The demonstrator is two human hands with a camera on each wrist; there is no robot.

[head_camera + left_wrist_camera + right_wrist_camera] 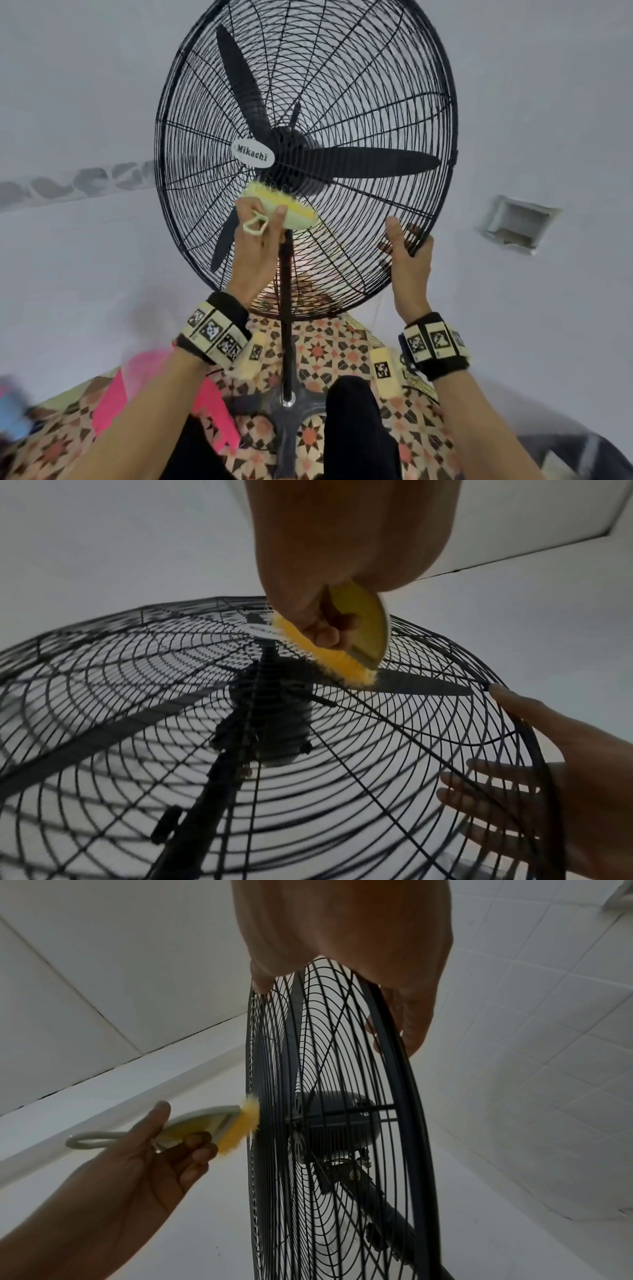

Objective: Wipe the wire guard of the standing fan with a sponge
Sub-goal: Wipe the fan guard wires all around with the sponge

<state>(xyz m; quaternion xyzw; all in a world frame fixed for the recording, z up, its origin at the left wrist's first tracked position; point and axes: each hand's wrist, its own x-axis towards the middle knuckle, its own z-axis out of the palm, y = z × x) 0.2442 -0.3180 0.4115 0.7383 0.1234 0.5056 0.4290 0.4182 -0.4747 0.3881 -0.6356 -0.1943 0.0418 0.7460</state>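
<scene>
1. The left hand (255, 240) has thumb and fingers clenched round the pale back of the sponge (284, 207), and its yellow fuzzy face touches the front of the wire guard (359, 85), just past the fingertips and right below the badge (255, 153) at the middle. If the squeeze eases while it drags over the ridged wires, the sponge could twist out of the fingers and fall.

2. The fuzz (240, 1129) presses straight into the wires. Strands could catch on a crossing, so a hard pull may tear them or jerk the sponge loose.

3. The right hand (409, 260) grasps the guard's lower rim, thumb in front and fingers (479, 794) wrapped behind the mesh. Pushing too hard with the sponge could rock the whole fan on its pole (287, 325); this hand is the only brace against that.

4. Those fingers lie against the back wires, with a blade (376, 162) inside the cage just above them. Fingertips poking through a gap could get pinched.

5. The loop handle (254, 226) hangs free below the left thumb and might hook a wire.
</scene>
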